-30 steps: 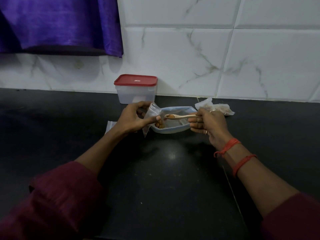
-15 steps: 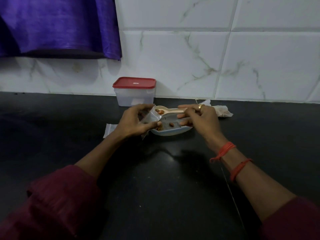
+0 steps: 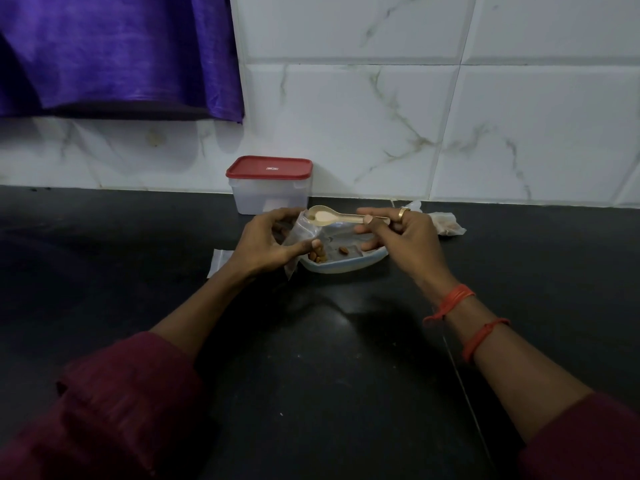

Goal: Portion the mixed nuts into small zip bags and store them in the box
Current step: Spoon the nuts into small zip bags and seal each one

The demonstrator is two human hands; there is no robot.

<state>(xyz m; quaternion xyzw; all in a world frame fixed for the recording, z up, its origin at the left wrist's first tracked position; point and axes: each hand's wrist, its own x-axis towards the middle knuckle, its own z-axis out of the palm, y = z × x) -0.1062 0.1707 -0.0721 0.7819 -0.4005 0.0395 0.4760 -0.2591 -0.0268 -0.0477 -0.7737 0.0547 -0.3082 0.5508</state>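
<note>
My left hand (image 3: pixel 266 242) pinches a small clear zip bag (image 3: pixel 303 233) with its mouth held open; a few nuts (image 3: pixel 318 256) show in its lower part. My right hand (image 3: pixel 398 233) holds a pale wooden spoon (image 3: pixel 323 215) by the handle, its bowl empty and level at the bag's mouth. Under both sits a shallow light-blue dish (image 3: pixel 349 265) with a few nuts (image 3: pixel 343 250) left in it. A translucent box with a red lid (image 3: pixel 270 183) stands shut against the wall just behind.
A filled bag (image 3: pixel 446 225) lies to the right of the dish by the wall. Flat unused bags (image 3: pixel 220 266) lie to the left, partly under my left wrist. The black counter (image 3: pixel 311 358) runs toward me. A purple cloth (image 3: pixel 114 53) hangs at the upper left.
The spoon carried nuts from the dish up to the bag's mouth and is now empty. My right hand moved left and turned over the spoon handle. My left hand kept its hold on the bag.
</note>
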